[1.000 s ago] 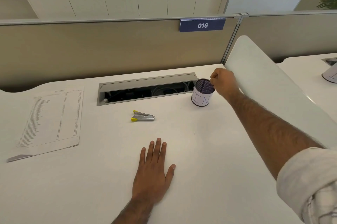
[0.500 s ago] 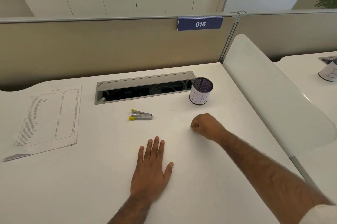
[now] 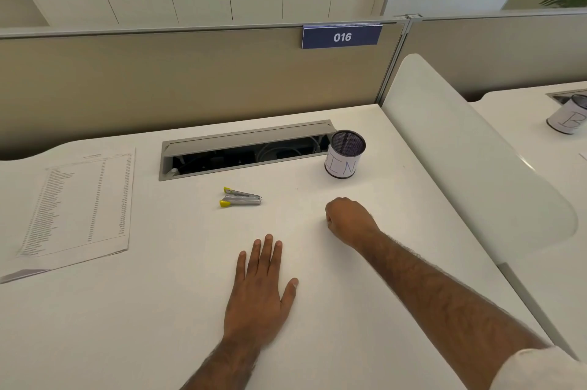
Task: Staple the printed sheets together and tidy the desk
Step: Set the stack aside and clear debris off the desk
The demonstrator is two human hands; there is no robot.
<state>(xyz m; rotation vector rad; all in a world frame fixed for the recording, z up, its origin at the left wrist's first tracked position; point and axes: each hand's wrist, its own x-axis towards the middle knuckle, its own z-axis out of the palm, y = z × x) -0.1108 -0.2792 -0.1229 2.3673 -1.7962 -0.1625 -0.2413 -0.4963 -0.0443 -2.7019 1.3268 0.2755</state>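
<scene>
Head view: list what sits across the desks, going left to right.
printed sheets → stapler → mesh cup → white divider → second cup on the neighbouring desk

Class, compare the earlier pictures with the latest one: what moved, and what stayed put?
The right hand drew back from the rim of the mesh cup toward the person and now rests on the desk, curled in a fist. The cup, left hand, stapler and printed sheets stayed put.
</scene>
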